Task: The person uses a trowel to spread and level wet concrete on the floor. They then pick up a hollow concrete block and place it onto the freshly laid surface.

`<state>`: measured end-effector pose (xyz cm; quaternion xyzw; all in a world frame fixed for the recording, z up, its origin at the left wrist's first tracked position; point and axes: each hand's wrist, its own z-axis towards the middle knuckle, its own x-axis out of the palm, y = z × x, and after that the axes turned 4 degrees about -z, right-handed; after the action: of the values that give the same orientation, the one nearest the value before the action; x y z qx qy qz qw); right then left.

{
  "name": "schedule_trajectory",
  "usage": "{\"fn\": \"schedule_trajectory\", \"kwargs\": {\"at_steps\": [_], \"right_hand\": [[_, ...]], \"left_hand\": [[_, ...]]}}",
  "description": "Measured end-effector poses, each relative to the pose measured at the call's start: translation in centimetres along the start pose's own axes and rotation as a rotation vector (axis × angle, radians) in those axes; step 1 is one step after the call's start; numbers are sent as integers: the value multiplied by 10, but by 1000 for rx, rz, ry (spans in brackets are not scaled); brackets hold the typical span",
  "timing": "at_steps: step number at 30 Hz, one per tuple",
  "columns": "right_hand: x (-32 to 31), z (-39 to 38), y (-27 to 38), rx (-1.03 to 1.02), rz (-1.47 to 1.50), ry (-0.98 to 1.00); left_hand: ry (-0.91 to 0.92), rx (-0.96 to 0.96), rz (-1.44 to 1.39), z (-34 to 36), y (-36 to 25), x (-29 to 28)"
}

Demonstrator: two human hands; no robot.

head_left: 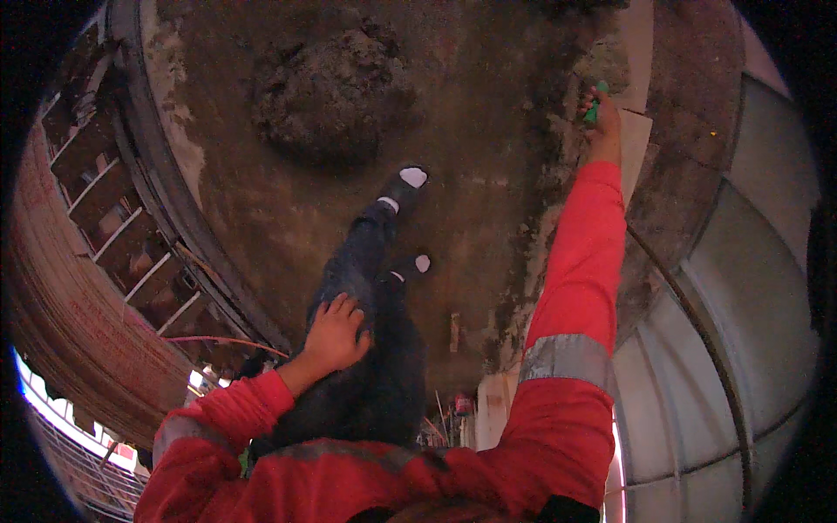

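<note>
My right arm, in a red sleeve with a grey band, reaches far forward to the right. My right hand [601, 129] is closed around the green handle [596, 109] of what looks like a trowel. Just beyond it lies a greyish, rounded patch [603, 65]; I cannot tell whether that is the blade or wet mortar. Beside this hand runs a strip of pale slabs [635, 148]. My left hand [336, 336] rests on my dark-trousered leg [349, 270], holding nothing, with its fingers apart.
A dark heap of mortar or soil [336, 96] sits on the rough floor [475, 174] ahead. At left are a ladder-like white frame [109, 231] and stacked reddish-brown sheets [78, 305]. Pale panels [697, 349] and a dark cable or pole [697, 314] stand at right.
</note>
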<state>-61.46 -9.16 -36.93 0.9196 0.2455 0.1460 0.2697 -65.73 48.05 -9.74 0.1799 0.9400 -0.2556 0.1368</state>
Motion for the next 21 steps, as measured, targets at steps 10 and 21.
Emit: {"fn": "schedule_trajectory", "kwargs": {"at_steps": [10, 21], "right_hand": [[-38, -109, -152, 48, 615, 16], [-101, -262, -302, 236, 618, -204]], "left_hand": [[-44, 57, -8, 4, 7, -8], [49, 72, 88, -6, 16, 23]]}}
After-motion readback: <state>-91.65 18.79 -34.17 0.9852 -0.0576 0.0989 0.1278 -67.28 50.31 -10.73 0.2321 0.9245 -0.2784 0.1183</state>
